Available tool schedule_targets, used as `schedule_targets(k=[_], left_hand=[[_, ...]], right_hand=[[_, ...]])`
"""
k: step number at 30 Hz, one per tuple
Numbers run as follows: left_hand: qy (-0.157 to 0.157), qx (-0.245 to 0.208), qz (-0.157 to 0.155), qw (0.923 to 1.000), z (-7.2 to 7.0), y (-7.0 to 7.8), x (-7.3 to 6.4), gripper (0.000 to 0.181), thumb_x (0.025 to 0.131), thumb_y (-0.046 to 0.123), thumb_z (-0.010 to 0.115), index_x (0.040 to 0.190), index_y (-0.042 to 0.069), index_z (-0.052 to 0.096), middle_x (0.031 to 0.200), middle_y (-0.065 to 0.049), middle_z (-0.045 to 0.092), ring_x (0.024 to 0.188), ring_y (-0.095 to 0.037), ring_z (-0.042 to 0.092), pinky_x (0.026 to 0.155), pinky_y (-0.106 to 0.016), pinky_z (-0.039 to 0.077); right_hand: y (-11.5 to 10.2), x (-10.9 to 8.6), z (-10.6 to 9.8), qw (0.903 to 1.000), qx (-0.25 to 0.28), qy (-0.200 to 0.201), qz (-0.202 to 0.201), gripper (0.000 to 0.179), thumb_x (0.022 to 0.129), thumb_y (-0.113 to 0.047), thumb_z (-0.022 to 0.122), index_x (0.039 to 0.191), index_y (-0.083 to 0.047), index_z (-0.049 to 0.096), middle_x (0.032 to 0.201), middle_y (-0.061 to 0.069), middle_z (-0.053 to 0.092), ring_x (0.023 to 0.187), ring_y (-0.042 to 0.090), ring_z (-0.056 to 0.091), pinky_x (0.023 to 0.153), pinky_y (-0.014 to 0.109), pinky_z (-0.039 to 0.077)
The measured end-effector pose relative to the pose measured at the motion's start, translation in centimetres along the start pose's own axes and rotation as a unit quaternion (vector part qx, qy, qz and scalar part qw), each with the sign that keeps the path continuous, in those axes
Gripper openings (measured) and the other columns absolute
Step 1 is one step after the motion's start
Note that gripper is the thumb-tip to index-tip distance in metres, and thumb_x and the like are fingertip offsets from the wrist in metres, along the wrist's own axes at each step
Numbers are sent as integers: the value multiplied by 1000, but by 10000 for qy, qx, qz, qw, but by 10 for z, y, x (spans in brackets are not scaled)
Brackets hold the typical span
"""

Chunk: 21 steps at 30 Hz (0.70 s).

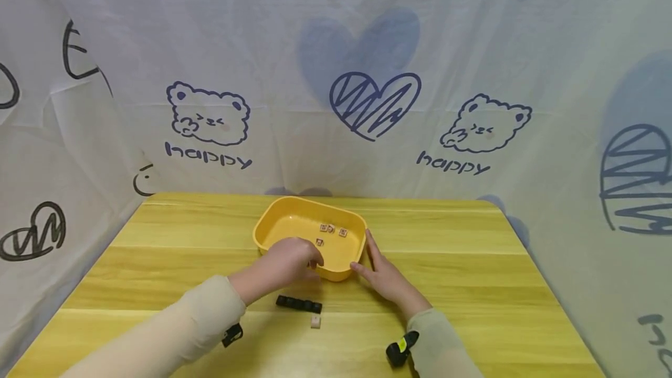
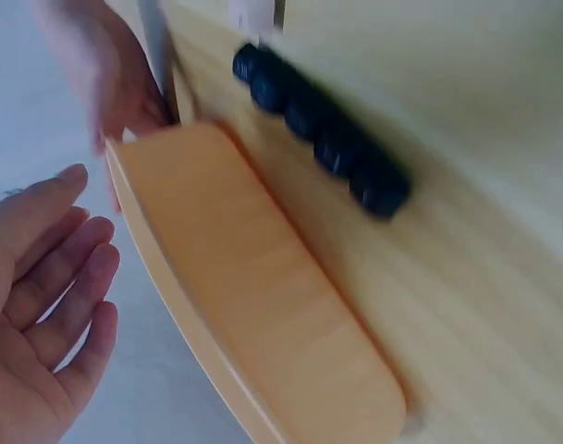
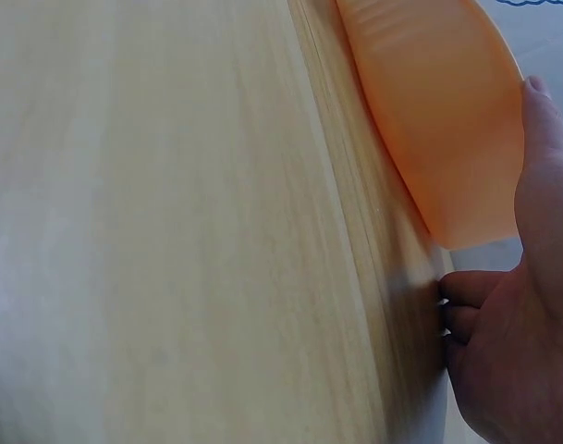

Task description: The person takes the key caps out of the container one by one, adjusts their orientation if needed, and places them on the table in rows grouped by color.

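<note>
A yellow plastic basin stands toward the back of the table, with several small patterned square tiles inside. My left hand is over its near rim, fingers bent downward. In the left wrist view those fingers look loosely curved and hold nothing. My right hand touches the basin's right near corner from outside, thumb and forefinger spread around it. The right wrist view has the thumb at the basin's rim. Nearer me lie a knobbly black strip and a pale small block.
The wood-grain table runs back to a white printed cloth, which also hangs along both sides. A black device sits at my left wrist, another at my right.
</note>
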<state>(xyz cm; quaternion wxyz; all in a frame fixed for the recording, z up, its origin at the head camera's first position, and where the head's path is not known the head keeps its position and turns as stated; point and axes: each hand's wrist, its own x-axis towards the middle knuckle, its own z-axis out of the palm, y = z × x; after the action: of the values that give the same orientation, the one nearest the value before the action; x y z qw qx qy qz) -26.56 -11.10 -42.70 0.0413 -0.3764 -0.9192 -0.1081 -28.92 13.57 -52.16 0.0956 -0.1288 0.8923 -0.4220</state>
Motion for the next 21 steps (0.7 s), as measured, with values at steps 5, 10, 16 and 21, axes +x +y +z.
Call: schedule_targets(k=[5,10,16,21], left_hand=[[-233,340,-43,9991,-5,-14,16,20,82,29,80,91,12,77,83,4,71,73,-12,64,68,-30,53],[-382,500,-66,9980,-5,-28,27,21,82,29,80,94,12,76,88,1,71,76,-14,65,70,-32,54],[-852,550,-238,9946,6,-42,42,21,83,26,79,98,11,75,91,-1,70,79,-15,63,72,-33,53],[-1364,456,-590,9879,15,-51,56,23,85,23,77,106,13,74,99,-3,69,84,-17,61,78,-35,52]], right_hand=[[0,0,0,10000,-46,42,-18,88,97,-44,57,157,-25,-4,157,17,21,141,41,23,112,56,20],[0,-1,2,9998,-112,-6,-160,88,98,-45,56,157,-22,-4,157,18,20,140,43,24,111,57,21],[2,-2,2,9999,-107,-44,-51,89,97,-47,56,157,-23,-4,158,15,19,141,41,23,112,55,21],[2,-2,0,10000,-92,16,-20,88,97,-47,56,158,-24,-3,158,14,19,141,39,23,113,55,20]])
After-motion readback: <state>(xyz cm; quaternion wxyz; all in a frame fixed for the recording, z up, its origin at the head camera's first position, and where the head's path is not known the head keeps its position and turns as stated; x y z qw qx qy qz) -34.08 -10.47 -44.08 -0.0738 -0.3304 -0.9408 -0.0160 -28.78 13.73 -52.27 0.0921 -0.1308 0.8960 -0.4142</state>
